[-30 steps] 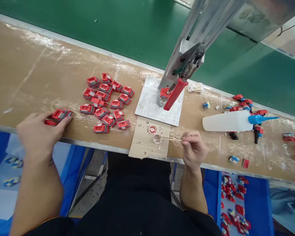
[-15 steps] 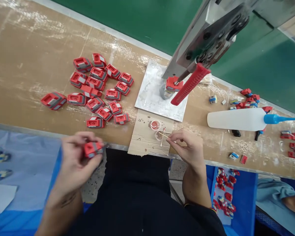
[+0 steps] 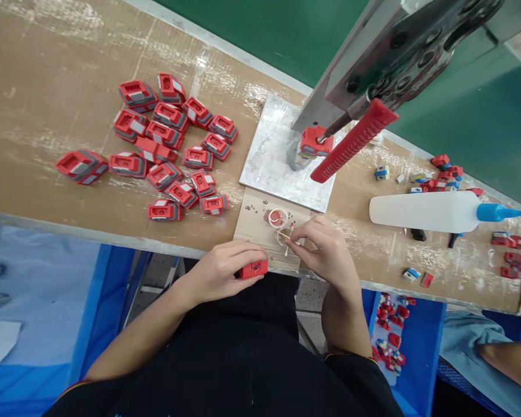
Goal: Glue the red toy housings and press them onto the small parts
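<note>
My left hand point(image 3: 230, 269) is closed around a red plastic toy part point(image 3: 255, 269), held at the table's front edge with a small hole facing up. My right hand point(image 3: 323, 246) pinches a thin wooden stick point(image 3: 285, 236), its tip at a small clear cup point(image 3: 281, 234). Just behind that stands another small cup point(image 3: 278, 218) with red liquid inside. Both cups rest on a stained piece of cardboard point(image 3: 252, 220). A white cotton swab tip point(image 3: 286, 251) shows beside the nearer cup.
A hand press with a red handle point(image 3: 353, 142) stands on a metal plate point(image 3: 264, 156), a red part point(image 3: 316, 141) under its tip. Several red-grey parts point(image 3: 162, 176) lie left. A white bottle point(image 3: 423, 212) lies right. Blue bins flank me; a person's arm point(image 3: 510, 362) is at far right.
My left hand has moved right with the red toy part, from left of my body to beside the cardboard. The right hand stays at the cups with the stick.
</note>
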The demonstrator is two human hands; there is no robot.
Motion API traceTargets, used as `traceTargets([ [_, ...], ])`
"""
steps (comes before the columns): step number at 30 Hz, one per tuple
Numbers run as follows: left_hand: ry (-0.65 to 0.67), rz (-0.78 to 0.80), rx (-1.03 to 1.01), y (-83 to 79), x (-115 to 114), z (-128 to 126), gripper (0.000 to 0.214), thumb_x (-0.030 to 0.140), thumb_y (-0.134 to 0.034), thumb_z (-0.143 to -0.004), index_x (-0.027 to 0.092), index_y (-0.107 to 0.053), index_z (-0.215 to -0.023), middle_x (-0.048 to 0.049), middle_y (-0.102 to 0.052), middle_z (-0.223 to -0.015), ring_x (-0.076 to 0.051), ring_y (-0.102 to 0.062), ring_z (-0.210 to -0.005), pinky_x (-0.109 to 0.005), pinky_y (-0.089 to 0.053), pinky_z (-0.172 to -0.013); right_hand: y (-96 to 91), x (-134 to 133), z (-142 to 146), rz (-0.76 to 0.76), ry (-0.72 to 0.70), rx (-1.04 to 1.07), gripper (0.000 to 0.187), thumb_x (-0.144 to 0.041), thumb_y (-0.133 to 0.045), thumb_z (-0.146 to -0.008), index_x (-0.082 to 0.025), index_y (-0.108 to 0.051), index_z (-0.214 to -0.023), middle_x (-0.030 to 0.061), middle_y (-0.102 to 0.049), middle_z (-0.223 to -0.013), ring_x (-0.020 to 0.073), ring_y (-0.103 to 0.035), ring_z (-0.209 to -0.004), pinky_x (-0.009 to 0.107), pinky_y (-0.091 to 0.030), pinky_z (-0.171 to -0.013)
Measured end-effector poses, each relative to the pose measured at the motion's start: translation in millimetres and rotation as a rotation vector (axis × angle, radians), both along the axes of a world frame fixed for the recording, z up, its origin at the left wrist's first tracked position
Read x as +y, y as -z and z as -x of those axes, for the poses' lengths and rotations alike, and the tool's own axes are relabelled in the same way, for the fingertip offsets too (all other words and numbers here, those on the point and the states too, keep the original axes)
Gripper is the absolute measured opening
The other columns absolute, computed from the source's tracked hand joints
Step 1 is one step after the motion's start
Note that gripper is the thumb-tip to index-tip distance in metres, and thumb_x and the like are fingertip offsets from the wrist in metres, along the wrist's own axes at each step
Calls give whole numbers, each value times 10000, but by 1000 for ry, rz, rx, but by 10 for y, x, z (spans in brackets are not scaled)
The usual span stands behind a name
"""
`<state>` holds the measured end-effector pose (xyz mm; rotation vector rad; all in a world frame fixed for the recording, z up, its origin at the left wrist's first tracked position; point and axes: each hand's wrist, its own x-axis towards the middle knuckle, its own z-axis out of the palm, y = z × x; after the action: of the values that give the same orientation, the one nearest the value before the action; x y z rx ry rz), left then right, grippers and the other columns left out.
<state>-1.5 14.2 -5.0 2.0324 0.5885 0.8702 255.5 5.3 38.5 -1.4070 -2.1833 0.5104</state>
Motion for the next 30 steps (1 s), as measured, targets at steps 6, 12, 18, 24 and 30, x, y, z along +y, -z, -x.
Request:
traceTargets([
  [6,-92,163,-62,37,-55,-8,311,204,-816,-925,189,-669,-1199,-118,-829,-1139,-214,-819,-988,-285,-661,-885,56,-34,-20,-24,-11,236,134,-137,-784,-938,-253,-719,-925,7,-818,-859,181,-749,-790,323,-574,-731],
  [12,-182,241,-175,89,-76,-3,372,295,-917,-843,192,-755,-1161,-125,-841,-1112,-239,-825,-1005,-316,-666,-937,151,-59,18,-36,36,256,153,-103,-794,-914,-251,-762,-932,12,-821,-839,183,-757,-773,317,-590,-705],
  [18,-275,430,-278,143,-140,-52,453,400,-962,-779,187,-765,-1127,-155,-846,-1095,-275,-838,-993,-352,-696,-884,15,-217,-1,-161,180,427,171,-114,-786,-916,-278,-783,-966,10,-801,-830,198,-735,-720,363,-573,-665],
  [24,-320,409,-378,129,-199,-156,469,386,-996,-730,193,-733,-1067,-126,-840,-1035,-275,-838,-970,-358,-698,-842,-48,-457,280,-295,281,670,203,-219,-688,-1008,-307,-786,-1163,26,-721,-807,205,-672,-696,376,-538,-596],
  [30,-441,483,-409,24,-238,-119,412,354,-950,-798,215,-629,-1014,-51,-745,-1044,-199,-794,-888,-306,-670,-773,64,-499,579,-280,459,865,267,-317,-692,-1026,-337,-740,-1288,-3,-629,-763,183,-640,-678,353,-569,-610],
])
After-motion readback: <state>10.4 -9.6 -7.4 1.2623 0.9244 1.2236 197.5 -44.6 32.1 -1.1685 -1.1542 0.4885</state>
